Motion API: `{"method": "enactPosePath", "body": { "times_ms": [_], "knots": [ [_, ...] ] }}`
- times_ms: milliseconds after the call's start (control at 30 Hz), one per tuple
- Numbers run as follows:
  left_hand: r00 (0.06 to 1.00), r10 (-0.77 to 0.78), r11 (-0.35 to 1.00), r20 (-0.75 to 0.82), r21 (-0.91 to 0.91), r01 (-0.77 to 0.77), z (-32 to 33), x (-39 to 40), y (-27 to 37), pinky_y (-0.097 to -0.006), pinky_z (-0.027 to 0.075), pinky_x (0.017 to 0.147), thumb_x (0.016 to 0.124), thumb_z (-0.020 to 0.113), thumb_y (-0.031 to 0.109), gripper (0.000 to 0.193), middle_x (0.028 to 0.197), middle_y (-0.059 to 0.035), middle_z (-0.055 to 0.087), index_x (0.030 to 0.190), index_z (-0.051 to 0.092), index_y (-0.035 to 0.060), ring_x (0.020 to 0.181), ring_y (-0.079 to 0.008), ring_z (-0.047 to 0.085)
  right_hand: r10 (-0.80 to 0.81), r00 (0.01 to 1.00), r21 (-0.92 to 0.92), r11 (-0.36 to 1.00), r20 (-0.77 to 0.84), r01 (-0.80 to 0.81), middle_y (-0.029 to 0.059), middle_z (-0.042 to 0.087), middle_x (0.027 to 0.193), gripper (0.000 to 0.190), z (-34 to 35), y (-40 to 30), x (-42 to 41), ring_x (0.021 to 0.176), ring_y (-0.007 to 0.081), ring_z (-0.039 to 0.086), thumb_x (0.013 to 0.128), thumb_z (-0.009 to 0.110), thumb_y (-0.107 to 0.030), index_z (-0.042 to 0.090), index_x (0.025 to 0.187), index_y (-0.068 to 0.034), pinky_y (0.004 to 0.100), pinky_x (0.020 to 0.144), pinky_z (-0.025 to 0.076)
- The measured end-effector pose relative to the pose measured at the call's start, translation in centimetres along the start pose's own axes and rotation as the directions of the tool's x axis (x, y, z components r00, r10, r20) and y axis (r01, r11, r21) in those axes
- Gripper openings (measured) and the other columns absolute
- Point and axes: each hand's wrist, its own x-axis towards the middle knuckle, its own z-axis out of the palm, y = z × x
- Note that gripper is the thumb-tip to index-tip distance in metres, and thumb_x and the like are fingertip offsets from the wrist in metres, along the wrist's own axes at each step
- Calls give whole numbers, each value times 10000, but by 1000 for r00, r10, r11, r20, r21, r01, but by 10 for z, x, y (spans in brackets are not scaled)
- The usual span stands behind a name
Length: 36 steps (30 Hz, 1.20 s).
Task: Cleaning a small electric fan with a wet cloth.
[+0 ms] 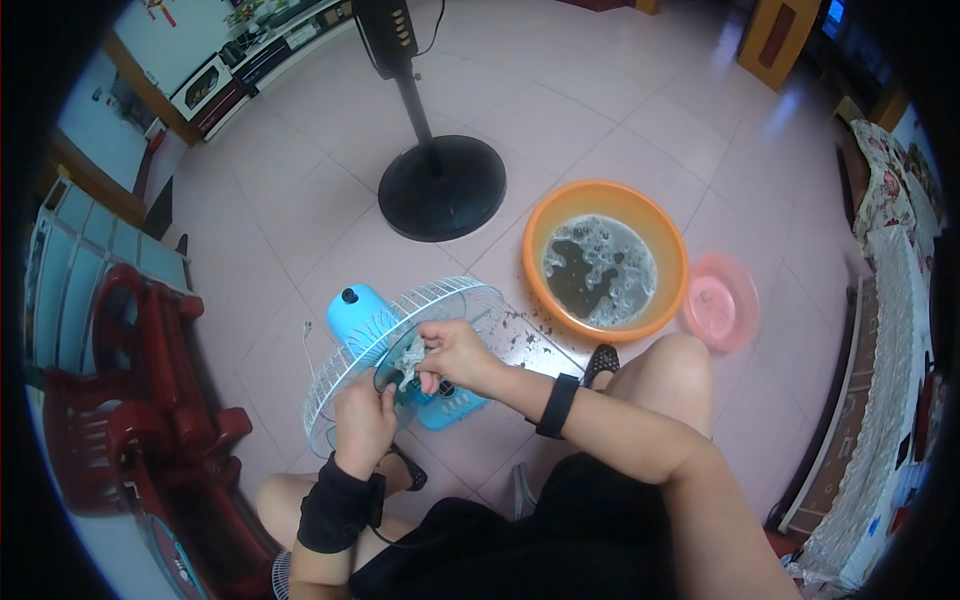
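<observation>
A blue electric fan stands on the floor between my feet, its rounded motor housing turned away from me. White wire bars make up its rear guard, and the front is uncovered. My left hand pinches the edge of a translucent dark fan blade. In my right hand is a crumpled whitish cloth, pressed against that blade. Below them shows the fan's blue base with its row of buttons. The hub is largely hidden behind my hands.
An orange basin of murky, foamy water stands ahead on the right, beside a pink basin. A black pedestal fan base is farther out. Dark wet specks dot the tiles by the orange basin. Red wooden furniture lines the left.
</observation>
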Motion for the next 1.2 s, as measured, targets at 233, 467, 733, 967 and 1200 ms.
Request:
{"method": "enactPosePath", "body": {
  "times_ms": [233, 467, 733, 967, 1200],
  "knots": [
    [999, 44, 998, 12, -36, -43, -2, -3, 9, -460, 444, 631, 763, 580, 1, 122, 777, -229, 588, 883, 585, -15, 719, -416, 576, -26, 998, 54, 998, -49, 28, 91, 626, 773, 232, -5, -25, -14, 547, 109, 587, 767, 550, 118, 575, 991, 65, 217, 492, 476],
    [996, 84, 993, -9, -87, -85, -1, -6, 13, -442, 454, 672, 775, 550, -25, 186, 860, -215, 601, 954, 599, -18, 775, -409, 577, -40, 985, 138, 988, -166, 64, 86, 638, 783, 188, -10, -60, -42, 500, 91, 550, 813, 551, 58, 584, 999, 55, 198, 475, 448],
    [978, 197, 978, -69, -62, -201, 0, -6, 8, -414, 454, 654, 761, 585, 7, 183, 853, -216, 591, 942, 598, -15, 760, -398, 577, -535, 839, -529, 686, 98, 499, 107, 660, 838, 286, 0, -80, -69, 523, 151, 582, 755, 627, 13, 583, 1036, 38, 205, 490, 457],
    [996, 41, 874, -81, -480, -75, -3, -10, 16, -387, 477, 721, 719, 631, 68, 229, 930, -228, 630, 936, 612, -3, 846, -383, 605, -382, 784, -872, -206, 489, 444, 177, 578, 1152, 379, 54, -43, -59, 571, 245, 630, 713, 594, -72, 551, 1079, 17, 297, 489, 505],
    [915, 301, 946, -268, -38, -322, 14, -5, 3, -425, 474, 644, 722, 611, 67, 181, 838, -214, 629, 886, 614, -8, 775, -386, 605, -327, 754, -766, -544, 570, 343, 164, 540, 790, 251, 62, -38, -35, 515, 207, 610, 667, 599, -70, 531, 878, 46, 277, 451, 493]
  ]
}}
